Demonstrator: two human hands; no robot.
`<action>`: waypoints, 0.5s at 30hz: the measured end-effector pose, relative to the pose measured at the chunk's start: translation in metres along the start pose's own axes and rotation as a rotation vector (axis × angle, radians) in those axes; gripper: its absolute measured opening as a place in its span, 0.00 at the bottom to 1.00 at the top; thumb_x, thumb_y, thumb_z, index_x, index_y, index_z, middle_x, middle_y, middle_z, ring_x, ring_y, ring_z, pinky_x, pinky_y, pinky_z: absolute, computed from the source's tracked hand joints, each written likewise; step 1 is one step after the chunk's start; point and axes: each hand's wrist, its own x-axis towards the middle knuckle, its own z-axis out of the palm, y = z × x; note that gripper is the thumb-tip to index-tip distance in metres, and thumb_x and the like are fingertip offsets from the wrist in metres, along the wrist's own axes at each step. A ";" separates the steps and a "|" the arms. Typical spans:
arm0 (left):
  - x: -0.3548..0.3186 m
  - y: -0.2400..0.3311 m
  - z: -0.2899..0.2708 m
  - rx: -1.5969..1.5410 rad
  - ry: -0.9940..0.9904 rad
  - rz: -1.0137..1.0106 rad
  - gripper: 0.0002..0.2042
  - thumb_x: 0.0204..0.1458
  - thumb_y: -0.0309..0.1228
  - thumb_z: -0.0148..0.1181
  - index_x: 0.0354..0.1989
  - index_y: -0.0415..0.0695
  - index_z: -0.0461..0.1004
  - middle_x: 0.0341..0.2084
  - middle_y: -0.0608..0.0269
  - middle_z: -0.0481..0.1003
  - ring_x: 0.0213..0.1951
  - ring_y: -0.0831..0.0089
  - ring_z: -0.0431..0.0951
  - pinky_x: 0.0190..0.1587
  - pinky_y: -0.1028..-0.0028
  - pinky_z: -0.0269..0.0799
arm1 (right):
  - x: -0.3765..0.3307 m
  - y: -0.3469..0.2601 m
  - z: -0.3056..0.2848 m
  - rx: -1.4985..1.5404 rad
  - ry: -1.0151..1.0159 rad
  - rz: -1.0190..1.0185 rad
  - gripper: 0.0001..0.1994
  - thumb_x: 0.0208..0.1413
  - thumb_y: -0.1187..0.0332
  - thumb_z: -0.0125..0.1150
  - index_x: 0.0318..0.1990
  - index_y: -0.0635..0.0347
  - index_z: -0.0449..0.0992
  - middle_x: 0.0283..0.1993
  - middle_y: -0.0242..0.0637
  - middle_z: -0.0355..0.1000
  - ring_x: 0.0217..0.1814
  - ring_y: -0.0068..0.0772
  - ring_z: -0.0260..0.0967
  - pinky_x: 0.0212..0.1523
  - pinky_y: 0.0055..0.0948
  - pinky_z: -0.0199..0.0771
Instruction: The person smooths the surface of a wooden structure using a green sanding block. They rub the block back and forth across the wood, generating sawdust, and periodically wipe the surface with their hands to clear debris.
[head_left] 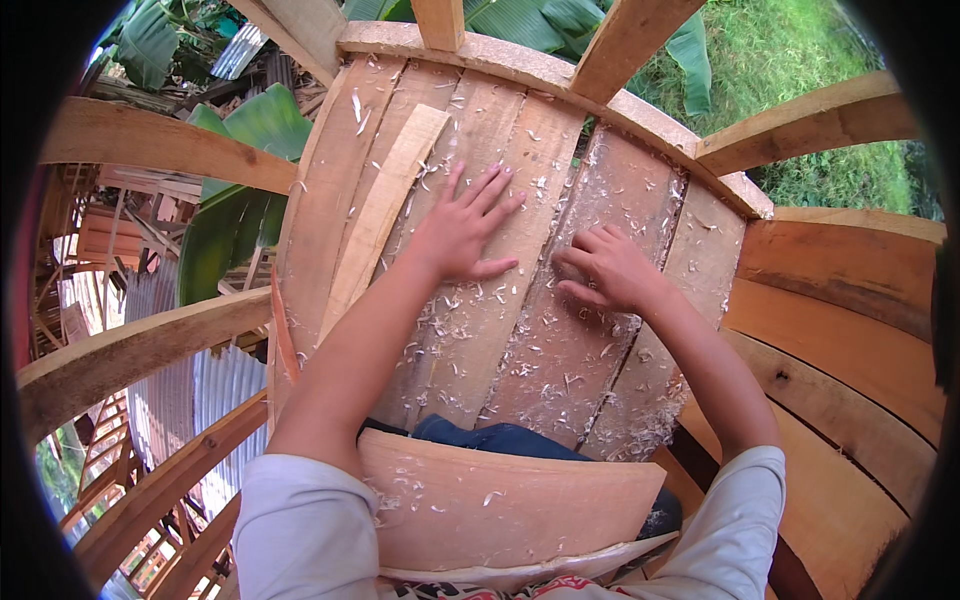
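My left hand (475, 225) lies palm down with fingers spread on the plank floor (540, 150), among pale wood shavings. Beside its forearm a long narrow wooden strip (385, 210) rests on the planks. My right hand (608, 268) is low over a darker reddish plank (560, 360), its fingers curled inward and the thumb near them. Whatever those fingers might hold is hidden. Close to my body a wide wooden board (510, 495), sprinkled with shavings, lies across my lap over dark blue cloth (490, 435).
A raised wooden edge (520, 65) bounds the planks at the far side, with upright posts (640, 45) along it. Slanting beams (150, 340) stand on the left. Stacked boards (850, 370) form a wall on the right. A heap of shavings (645, 425) sits near the right corner.
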 end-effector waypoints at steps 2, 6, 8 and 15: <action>0.001 0.000 -0.002 -0.003 -0.004 -0.001 0.42 0.50 0.62 0.54 0.71 0.53 0.57 0.71 0.51 0.54 0.74 0.58 0.49 0.73 0.45 0.32 | 0.009 -0.003 0.006 0.038 -0.120 -0.013 0.21 0.56 0.52 0.63 0.51 0.53 0.74 0.43 0.41 0.68 0.52 0.41 0.68 0.54 0.39 0.65; -0.001 -0.001 -0.003 -0.009 -0.008 -0.002 0.42 0.49 0.62 0.54 0.71 0.53 0.58 0.71 0.51 0.54 0.74 0.58 0.49 0.73 0.45 0.32 | 0.033 0.036 -0.016 -0.055 0.250 0.243 0.20 0.56 0.54 0.63 0.52 0.54 0.74 0.48 0.43 0.69 0.56 0.46 0.66 0.58 0.40 0.65; 0.000 -0.002 -0.001 -0.024 0.005 0.011 0.42 0.49 0.62 0.55 0.71 0.53 0.58 0.71 0.51 0.54 0.74 0.58 0.49 0.73 0.45 0.32 | 0.031 0.059 -0.018 -0.093 0.261 0.252 0.20 0.56 0.55 0.63 0.52 0.53 0.74 0.49 0.42 0.69 0.57 0.45 0.66 0.58 0.41 0.65; -0.002 -0.001 0.001 -0.013 0.004 0.005 0.43 0.49 0.63 0.55 0.70 0.52 0.58 0.71 0.51 0.53 0.74 0.59 0.49 0.73 0.45 0.32 | 0.036 0.049 0.008 -0.228 0.341 0.552 0.35 0.58 0.45 0.57 0.66 0.59 0.63 0.71 0.50 0.57 0.74 0.50 0.51 0.72 0.52 0.46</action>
